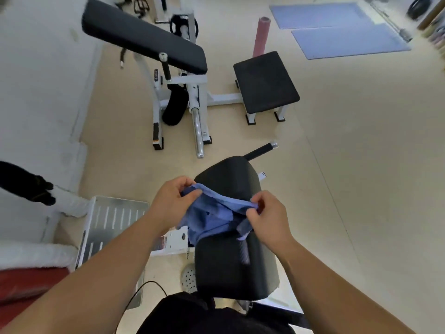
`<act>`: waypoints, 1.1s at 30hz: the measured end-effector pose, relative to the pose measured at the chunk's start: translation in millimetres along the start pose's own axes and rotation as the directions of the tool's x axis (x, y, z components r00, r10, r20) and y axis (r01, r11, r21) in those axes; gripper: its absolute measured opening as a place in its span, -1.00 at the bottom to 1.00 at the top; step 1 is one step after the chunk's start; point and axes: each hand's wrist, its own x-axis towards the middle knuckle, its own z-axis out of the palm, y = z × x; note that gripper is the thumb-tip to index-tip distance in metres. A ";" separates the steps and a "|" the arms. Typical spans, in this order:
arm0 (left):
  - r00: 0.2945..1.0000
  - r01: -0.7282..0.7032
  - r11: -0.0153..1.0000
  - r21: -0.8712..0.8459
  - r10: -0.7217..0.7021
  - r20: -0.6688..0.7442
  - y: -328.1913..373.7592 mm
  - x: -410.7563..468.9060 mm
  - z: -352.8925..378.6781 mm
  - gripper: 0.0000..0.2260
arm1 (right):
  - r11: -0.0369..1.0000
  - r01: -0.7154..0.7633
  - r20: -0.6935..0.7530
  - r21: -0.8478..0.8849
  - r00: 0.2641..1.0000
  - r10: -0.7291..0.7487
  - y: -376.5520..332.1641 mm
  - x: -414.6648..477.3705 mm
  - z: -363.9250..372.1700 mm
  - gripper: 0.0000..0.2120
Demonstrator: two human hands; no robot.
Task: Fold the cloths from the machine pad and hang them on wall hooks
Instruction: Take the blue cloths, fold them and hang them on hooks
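Plain blue cloth (212, 218), perhaps darker in patches, on a black machine pad (231, 261); beige floor (349, 165); lavender-blue mats (337, 27) upper right.

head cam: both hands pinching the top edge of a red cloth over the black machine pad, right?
Not quite: the cloth is blue, not red. The head view shows the left hand and the right hand each pinching its top edge, holding it over the black machine pad.

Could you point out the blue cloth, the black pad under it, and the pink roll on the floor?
blue cloth (209, 218): head view, on its bunched middle.
black pad (231, 266): head view, on its bare top.
pink roll (261, 37): head view, on its side.
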 end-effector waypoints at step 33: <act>0.791 0.025 0.996 -0.089 -0.074 -0.607 -60.5 -382.0 -126.2 -0.88 | 0.833 0.513 0.379 0.208 0.743 -0.552 -181.3 -208.1 32.4 -0.74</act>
